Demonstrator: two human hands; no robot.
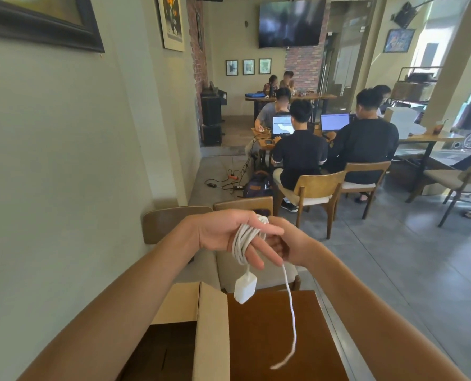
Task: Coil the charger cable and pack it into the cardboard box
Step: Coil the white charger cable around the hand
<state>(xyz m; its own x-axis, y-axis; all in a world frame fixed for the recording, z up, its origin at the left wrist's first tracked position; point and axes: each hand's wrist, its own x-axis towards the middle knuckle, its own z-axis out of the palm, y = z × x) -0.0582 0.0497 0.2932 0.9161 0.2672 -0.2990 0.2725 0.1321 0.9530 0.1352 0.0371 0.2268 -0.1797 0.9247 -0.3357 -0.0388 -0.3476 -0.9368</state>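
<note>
Left hand (228, 237) spread inside the cable (242, 243) loops, right hand (281, 243) pinching the tail — better wound snug, even, before the box (211, 325).

The cardboard box (211, 325) sits on the table (272, 339) at its left side, against the wall. Above the table, the left hand (228, 237) carries the charger cable (244, 240) looped around its fingers; the right hand (283, 243) is just beside it (touching the coil). The adapter (245, 288) hangs below the coil, right of the box flap, and the loose cable end hangs over the table. Two chairs (173, 224) stand behind the table.
</note>
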